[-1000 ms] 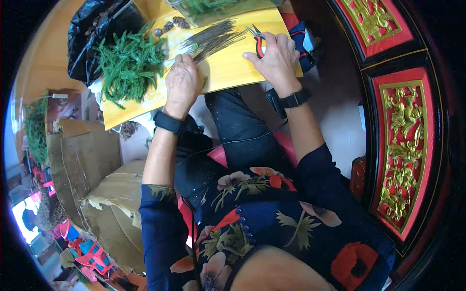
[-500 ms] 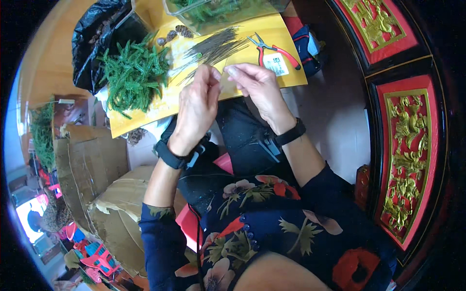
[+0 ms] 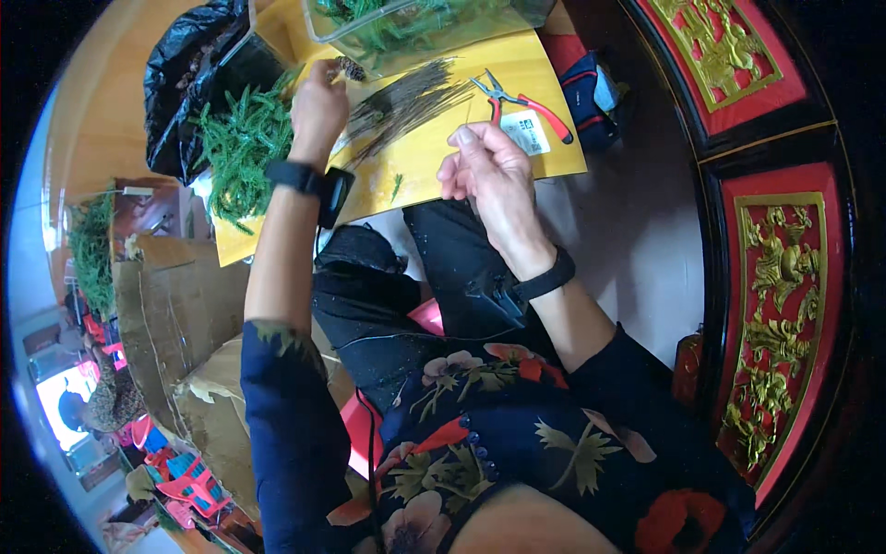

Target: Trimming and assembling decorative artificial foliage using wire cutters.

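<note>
My right hand [image 3: 489, 175] is closed, thumb against fingers, on a thin brown wire [image 3: 468, 111] that sticks up from the pinch. My left hand [image 3: 319, 106] reaches to the far side of a yellow board [image 3: 554, 88], its bent fingers beside a brown pine cone [image 3: 352, 69]; whatever lies between the fingertips is hidden. Thin dark wires [image 3: 411, 106] lie in a loose bundle between the hands. One small green sprig [image 3: 397, 187] rests near the board's front edge. Green artificial sprigs [image 3: 240, 152] are heaped left of my left wrist.
Red-handled pliers [image 3: 531, 106] lie over a white label [image 3: 528, 138]. Behind stands a clear plastic bin [image 3: 406, 42] of greenery. A black plastic bag [image 3: 171, 102] is at far left. Cardboard [image 3: 175, 314] stands on my left, a carved red-and-gold panel [image 3: 780, 268] on my right.
My hands were together over the board. The left one has gone away and left to the pine cones. A small green sprig now lies near the front edge; the right hand stays nearly in place.
</note>
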Motion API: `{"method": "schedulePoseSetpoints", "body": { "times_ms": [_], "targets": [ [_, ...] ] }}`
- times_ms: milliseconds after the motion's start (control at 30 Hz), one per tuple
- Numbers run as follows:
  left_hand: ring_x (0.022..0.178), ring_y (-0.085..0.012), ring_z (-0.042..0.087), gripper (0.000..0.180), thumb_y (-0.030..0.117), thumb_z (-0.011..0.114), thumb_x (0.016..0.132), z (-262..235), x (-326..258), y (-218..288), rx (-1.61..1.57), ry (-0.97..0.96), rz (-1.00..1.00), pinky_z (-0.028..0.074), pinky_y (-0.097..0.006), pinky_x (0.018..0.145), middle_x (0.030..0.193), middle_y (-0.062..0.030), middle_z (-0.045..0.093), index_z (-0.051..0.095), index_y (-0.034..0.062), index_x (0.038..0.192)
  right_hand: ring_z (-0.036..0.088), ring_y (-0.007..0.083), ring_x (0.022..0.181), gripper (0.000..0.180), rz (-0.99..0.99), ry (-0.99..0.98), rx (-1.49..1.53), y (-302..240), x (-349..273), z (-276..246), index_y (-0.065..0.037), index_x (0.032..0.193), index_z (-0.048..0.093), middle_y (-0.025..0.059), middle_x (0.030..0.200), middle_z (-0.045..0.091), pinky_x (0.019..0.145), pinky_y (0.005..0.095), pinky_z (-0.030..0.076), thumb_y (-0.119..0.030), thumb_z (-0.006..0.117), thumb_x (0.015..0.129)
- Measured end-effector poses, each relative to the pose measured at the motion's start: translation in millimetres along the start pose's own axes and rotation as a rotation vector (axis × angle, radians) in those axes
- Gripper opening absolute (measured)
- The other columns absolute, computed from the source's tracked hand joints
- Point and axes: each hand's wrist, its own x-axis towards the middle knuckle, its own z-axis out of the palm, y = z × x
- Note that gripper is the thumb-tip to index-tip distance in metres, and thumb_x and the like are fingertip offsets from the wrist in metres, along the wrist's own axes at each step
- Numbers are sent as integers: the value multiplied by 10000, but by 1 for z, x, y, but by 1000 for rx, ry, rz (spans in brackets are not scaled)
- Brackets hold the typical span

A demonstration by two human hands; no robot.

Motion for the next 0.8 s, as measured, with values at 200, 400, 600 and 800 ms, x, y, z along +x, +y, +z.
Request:
{"method": "schedulePoseSetpoints", "body": {
  "times_ms": [200,400,600,800],
  "targets": [
    [881,-351,609,319,236,572,770,19,28,-6,194,-68,-56,477,-431,766,874,-200,641,586,116,1066,444,39,513,170,-8,-48,-70,0,-1,-1,-61,952,551,-8,620,505,446,155,339,-209,469,938],
    [841,-245,630,372,156,657,742,0,-7,-3,-185,88,-117,486,-333,760,893,-134,651,555,46,1083,425,41,563,133,-270,34,-278,11,-1,-3,-20,971,554,-10,654,484,485,173,361,-122,486,919],
    [887,-133,579,354,-23,624,775,-43,-109,44,-888,40,-98,465,-235,782,968,-68,602,516,-19,1112,479,52,601,91,-435,-12,-370,7,-7,-1,4,948,570,2,698,529,540,191,404,-42,524,884],
    [889,-118,575,365,-12,625,795,-59,-170,54,-1080,84,-193,467,-220,773,977,-67,597,506,-12,1140,586,118,632,82,-749,-243,-570,1,-22,17,-13,899,611,56,731,612,567,229,456,-10,588,820]
  ]
}}
